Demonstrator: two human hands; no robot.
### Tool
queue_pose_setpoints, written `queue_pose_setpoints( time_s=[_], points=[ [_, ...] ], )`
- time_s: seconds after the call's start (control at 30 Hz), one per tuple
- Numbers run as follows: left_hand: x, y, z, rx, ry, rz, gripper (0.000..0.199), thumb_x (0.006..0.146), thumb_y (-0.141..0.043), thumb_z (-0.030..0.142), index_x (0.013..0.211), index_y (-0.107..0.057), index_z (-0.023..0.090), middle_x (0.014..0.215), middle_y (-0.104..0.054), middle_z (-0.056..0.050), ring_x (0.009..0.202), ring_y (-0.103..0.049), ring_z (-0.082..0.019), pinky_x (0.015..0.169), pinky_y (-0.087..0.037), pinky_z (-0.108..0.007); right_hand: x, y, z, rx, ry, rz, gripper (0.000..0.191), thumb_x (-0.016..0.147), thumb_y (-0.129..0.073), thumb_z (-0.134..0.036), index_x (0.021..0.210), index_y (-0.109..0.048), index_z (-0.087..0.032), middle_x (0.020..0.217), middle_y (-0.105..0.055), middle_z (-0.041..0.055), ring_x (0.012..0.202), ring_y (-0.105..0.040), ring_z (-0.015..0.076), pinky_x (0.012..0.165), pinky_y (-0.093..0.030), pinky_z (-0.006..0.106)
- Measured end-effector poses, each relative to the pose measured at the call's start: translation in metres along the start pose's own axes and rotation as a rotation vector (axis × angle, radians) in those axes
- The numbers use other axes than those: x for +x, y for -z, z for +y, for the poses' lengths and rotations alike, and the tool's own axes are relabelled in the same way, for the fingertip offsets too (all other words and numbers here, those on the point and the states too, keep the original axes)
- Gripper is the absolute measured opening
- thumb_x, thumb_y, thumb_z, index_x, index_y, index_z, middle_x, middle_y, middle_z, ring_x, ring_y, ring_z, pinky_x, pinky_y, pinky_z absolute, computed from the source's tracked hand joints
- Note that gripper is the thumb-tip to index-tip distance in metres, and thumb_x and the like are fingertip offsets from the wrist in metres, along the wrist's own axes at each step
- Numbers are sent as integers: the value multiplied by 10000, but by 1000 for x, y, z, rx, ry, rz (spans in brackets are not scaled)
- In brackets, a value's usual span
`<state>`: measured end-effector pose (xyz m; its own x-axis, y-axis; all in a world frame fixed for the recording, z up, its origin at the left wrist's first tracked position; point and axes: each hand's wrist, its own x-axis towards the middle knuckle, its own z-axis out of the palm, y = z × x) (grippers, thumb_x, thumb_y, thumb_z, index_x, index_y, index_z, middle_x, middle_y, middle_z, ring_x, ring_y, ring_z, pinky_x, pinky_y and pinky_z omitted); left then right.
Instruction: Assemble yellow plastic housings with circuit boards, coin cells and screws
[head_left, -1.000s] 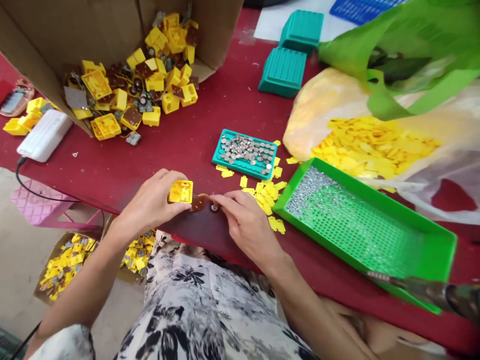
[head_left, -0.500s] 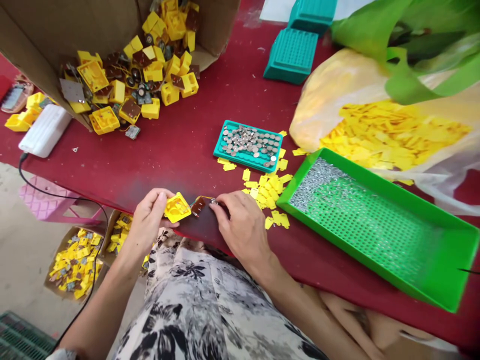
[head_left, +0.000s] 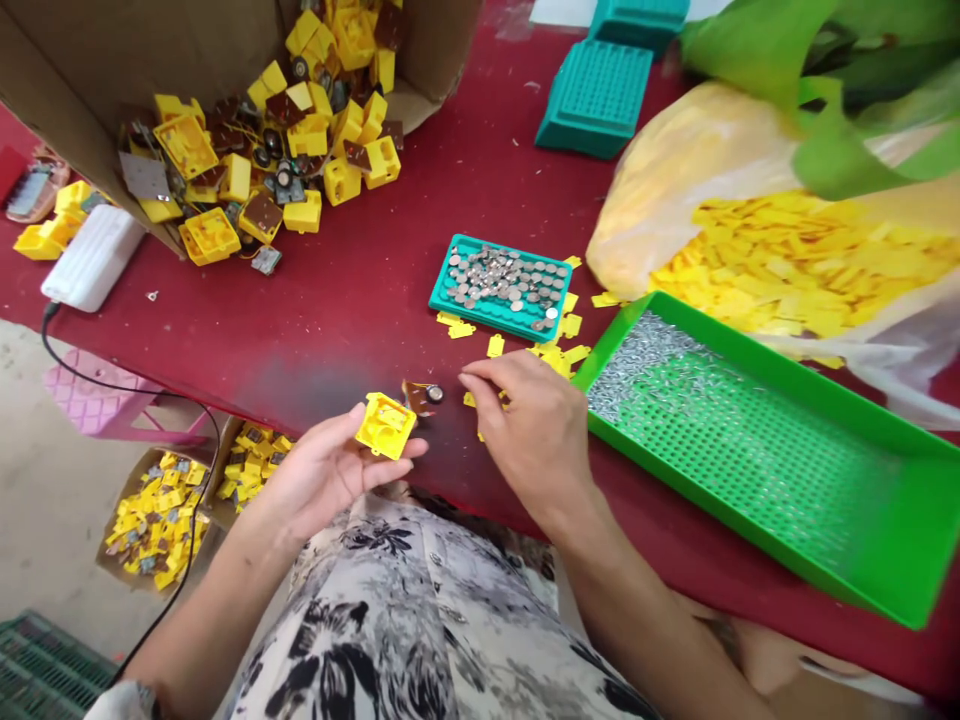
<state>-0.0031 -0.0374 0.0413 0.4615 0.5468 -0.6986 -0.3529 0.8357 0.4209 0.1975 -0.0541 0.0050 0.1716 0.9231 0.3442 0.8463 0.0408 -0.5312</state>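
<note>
Red worktop [head_left: 337, 330]: right hand [head_left: 532, 425] has let go of the brown circuit piece [head_left: 418, 397], which now lies apart.
Left hand [head_left: 330, 475], palm up, cradles a yellow plastic housing [head_left: 385, 425]; right grip hangs open.

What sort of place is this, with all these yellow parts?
Probably a small workshop where parts are assembled by hand: a cardboard box heaped with yellow plastic housings, a teal tray of metal discs, and a green perforated tray of small metal pieces.

The green bag [head_left: 844, 120] is blurry and cut off. The box [head_left: 71, 60] is cut off too. The bits in the green tray [head_left: 757, 530] are too small to tell.
</note>
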Motion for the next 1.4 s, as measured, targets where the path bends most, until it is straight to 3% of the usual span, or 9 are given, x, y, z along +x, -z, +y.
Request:
queue_pose_setpoints(
  time_s=[0.17,0.33,0.57,0.8,0.97,1.1,1.23,1.3,1.4],
  points=[
    [-2,2,-2,-20,-14,-30,229,837,-687,280,1015,-682,136,1037,-735,-104,975,-732,-296,734,-633,-307,1,2,1,-7,47,-60,214,937,-498,-201,842,-687,-166,807,-686,66,780,-618,198,727,-469,325],
    [-3,2,-3,30,10,-38,241,822,-705,308,997,-686,143,941,-740,-85,885,-749,-290,610,-624,-285,-8,-9,-8,-48,-20,-122,244,948,-521,-297,806,-672,-168,801,-672,77,758,-597,200,701,-437,330],
    [-3,2,-7,42,4,-54,234,818,-709,329,965,-706,147,909,-735,-85,812,-749,-234,604,-608,-254,-12,-17,-17,-184,-1,-134,280,956,-478,-254,766,-663,-162,774,-641,82,734,-566,196,662,-396,319],
    [-3,4,-18,-58,193,-184,304,797,-737,334,974,-728,87,896,-753,-122,843,-758,-265,651,-607,-231,-2,-10,-25,-315,8,-264,237,905,-483,-143,741,-654,-144,736,-623,89,659,-550,186,607,-355,318],
    [3,9,-28,-145,304,-300,345,802,-725,351,1014,-723,79,876,-757,-128,830,-757,-248,664,-603,-234,3,-7,-20,-252,42,-340,234,912,-485,-145,737,-640,-153,737,-631,84,664,-567,190,613,-378,325],
    [7,10,-29,-172,317,-360,341,850,-666,341,1063,-700,77,952,-746,-132,801,-754,-229,638,-595,-232,7,-4,-17,-161,100,-223,195,936,-503,-169,808,-649,-144,798,-659,87,725,-601,202,654,-428,332],
    [11,6,-29,-204,304,-403,359,884,-623,315,1170,-652,102,967,-730,-129,820,-752,-248,633,-598,-261,16,17,-28,-72,259,-86,161,956,-496,-191,899,-640,-149,852,-677,74,801,-627,185,725,-478,314],
    [12,2,-27,-214,228,-402,390,898,-608,285,1258,-603,137,1003,-719,-126,877,-749,-278,672,-604,-292,17,31,-35,-38,291,-61,126,949,-515,-186,931,-638,-164,877,-691,58,832,-645,170,763,-496,298],
    [10,-4,-23,-214,68,-335,515,897,-610,223,1395,-481,219,1110,-691,-112,954,-734,-310,740,-601,-341,13,46,-40,27,204,-67,92,925,-555,-188,919,-646,-182,874,-711,36,797,-663,156,726,-514,282]
  ],
)
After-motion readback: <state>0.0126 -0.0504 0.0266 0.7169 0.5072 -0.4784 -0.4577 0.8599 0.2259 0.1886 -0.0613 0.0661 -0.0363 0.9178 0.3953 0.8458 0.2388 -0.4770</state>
